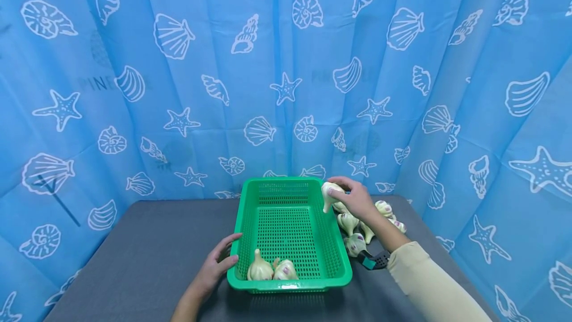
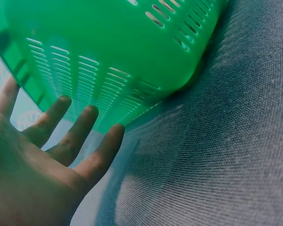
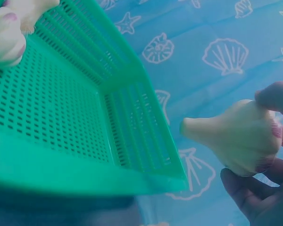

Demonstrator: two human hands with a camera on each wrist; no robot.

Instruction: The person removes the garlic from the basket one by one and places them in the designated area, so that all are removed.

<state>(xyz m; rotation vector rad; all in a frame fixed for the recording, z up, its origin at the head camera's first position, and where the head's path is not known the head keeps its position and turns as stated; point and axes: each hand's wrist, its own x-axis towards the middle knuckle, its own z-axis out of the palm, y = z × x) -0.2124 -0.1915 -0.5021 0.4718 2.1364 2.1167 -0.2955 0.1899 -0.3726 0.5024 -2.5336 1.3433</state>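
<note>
a green perforated plastic basket (image 1: 290, 222) sits on a dark grey cloth-covered table (image 1: 147, 247), in front of a blue curtain printed with white shells and starfish (image 1: 178, 63).

right hand (image 1: 355, 198): raised at the basket's far right corner, fingers curled round a pale cream garlic bulb with purple blotches (image 1: 329, 194). bulb is off the table, at rim height, just over the right rim; stem tip points down and toward the basket interior. the right wrist view shows the same garlic bulb (image 3: 238, 136) pinched between fingertips (image 3: 276, 96) above and below, stem end toward the basket wall (image 3: 132, 122), not touching it.

left hand (image 1: 219, 262): fingers straight and spread, holding nothing, pressed flat against the basket's near left wall. the left wrist view shows fingertips (image 2: 115, 132) at the slotted side of the basket (image 2: 113, 52), near its base; contact looks likely but the exact touch point is hard to tell.

inside basket: two garlic bulbs (image 1: 271, 270) side by side at the near edge, stems up.

outside basket: a loose pile of garlic bulbs (image 1: 357, 230) on the table just right of the basket, partly hidden under the right forearm. a cream sleeve (image 1: 429, 282) covers that arm; a dark wrist strap (image 1: 374, 260) sits at the cuff.
</note>
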